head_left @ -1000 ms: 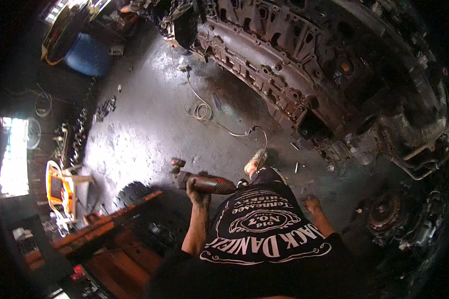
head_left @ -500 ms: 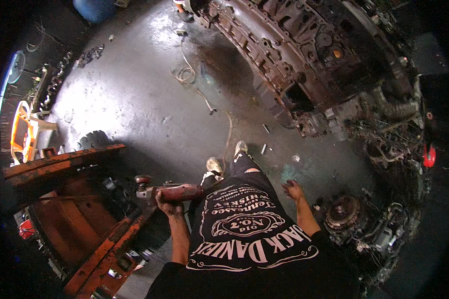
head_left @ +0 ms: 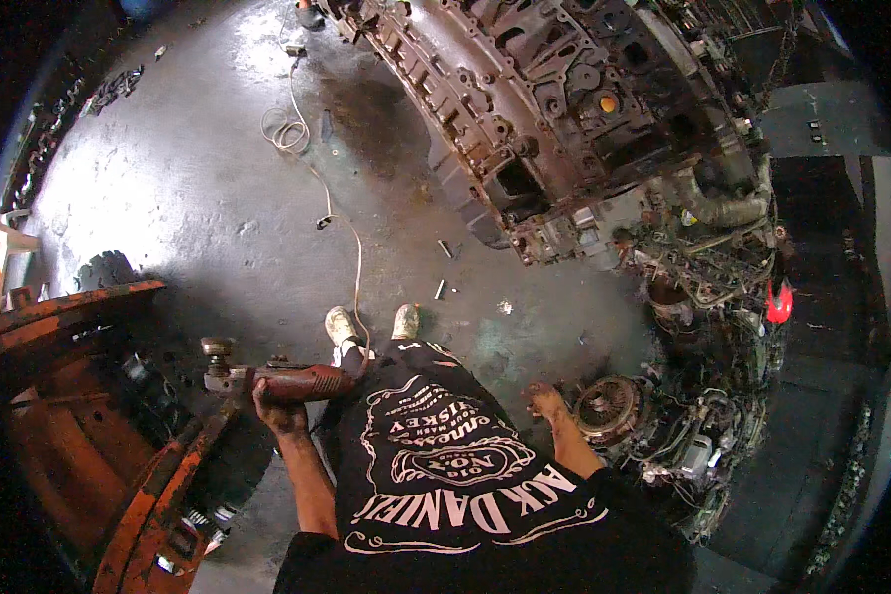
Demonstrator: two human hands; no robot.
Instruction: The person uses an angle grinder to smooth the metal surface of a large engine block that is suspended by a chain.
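Observation:
My left hand is wrapped round the body of a dark red angle grinder. The tool lies level at my left side, its metal head and round cup-like attachment pointing left over an orange steel frame. From its rear end a pale power cable runs past my shoes and away across the floor. My right hand hangs at my right side with loosely bent, parted fingers and holds nothing. Nearest to it is a round, ribbed metal part resembling a clutch cover.
A big, greasy brown engine block stands ahead on the right. Tangled wiring and metal parts line the right side. Two small rods lie on the grey floor. The cable forms a loop farther off.
The view has swung to the right, so the engine and frame sit farther left in it. My feet have come side by side. The grinder stays in my left hand.

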